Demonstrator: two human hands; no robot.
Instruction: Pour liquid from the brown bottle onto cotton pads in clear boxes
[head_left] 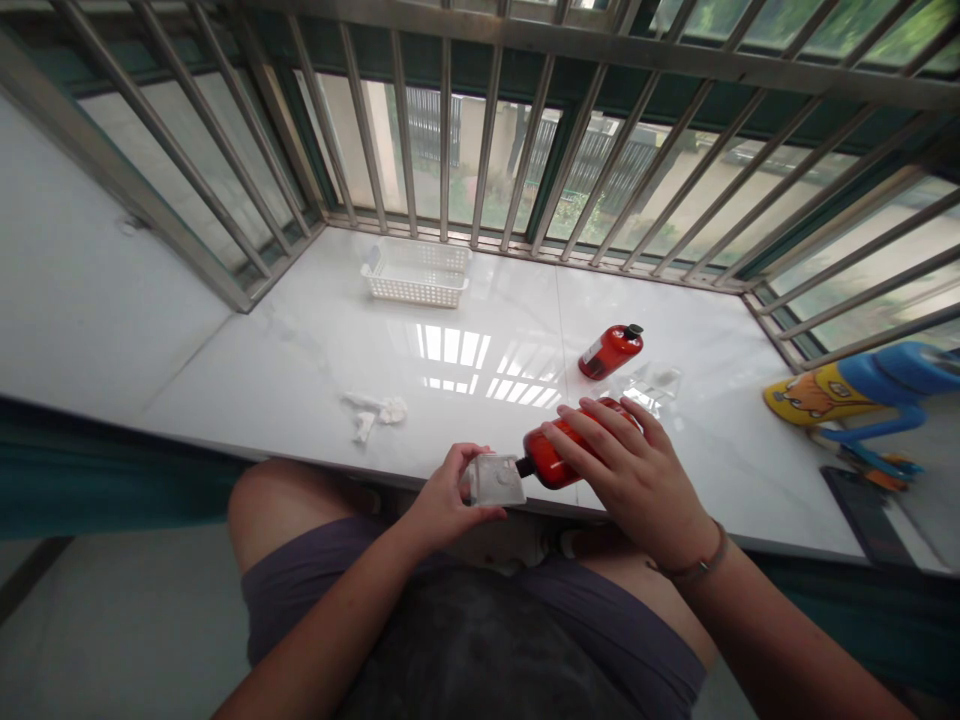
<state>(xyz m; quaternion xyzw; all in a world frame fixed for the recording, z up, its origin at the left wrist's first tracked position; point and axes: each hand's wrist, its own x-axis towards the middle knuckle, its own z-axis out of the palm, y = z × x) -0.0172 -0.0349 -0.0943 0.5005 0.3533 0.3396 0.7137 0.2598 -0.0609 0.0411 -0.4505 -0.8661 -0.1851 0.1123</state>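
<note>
Over the near edge of the bench (262, 390), left hand (448, 500) grips a small clear box (495, 481), right hand (646, 482) wraps a red bottle (551, 459) — tipped sideways, long axis pointing left, black neck (526, 467) at the box's right side, contact unclear.

Looks from the wearer's head (a single view), forward and steeply down, from fairly close above the left hand (442, 495) and right hand (641, 480), taking in the lap (304, 575) nearer than both, the white counter (285, 360) and the barred window (486, 140) beyond.
</note>
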